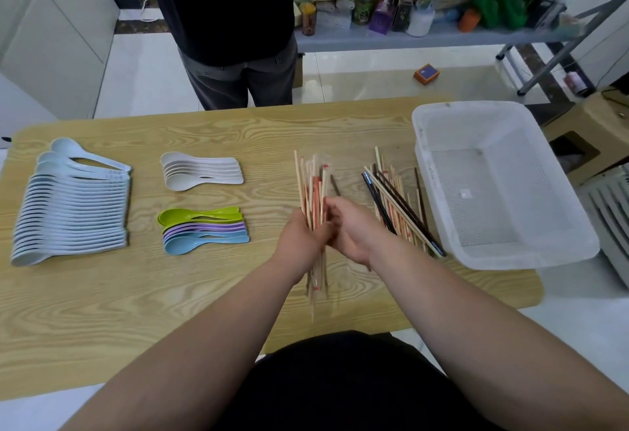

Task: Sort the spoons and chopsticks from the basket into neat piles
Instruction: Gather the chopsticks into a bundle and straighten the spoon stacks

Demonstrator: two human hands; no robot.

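My left hand [299, 240] and my right hand [350, 230] both close around a bundle of light wooden chopsticks [315, 185], some with red markings, held above the table's middle. To the right lies a loose pile of mixed dark and light chopsticks [398, 202]. The white plastic basket [510, 253] stands at the right with nothing in it. On the left lie a long row of pale blue-white spoons [71, 212], a small stack of cream spoons [200, 172], and a stack of green, purple and blue spoons [204, 230].
The wooden table [136, 294] has rounded corners. A person in dark clothes [231, 39] stands at its far edge. Behind is a shelf with bottles and packets [425, 5]. An orange box [426, 74] lies on the floor.
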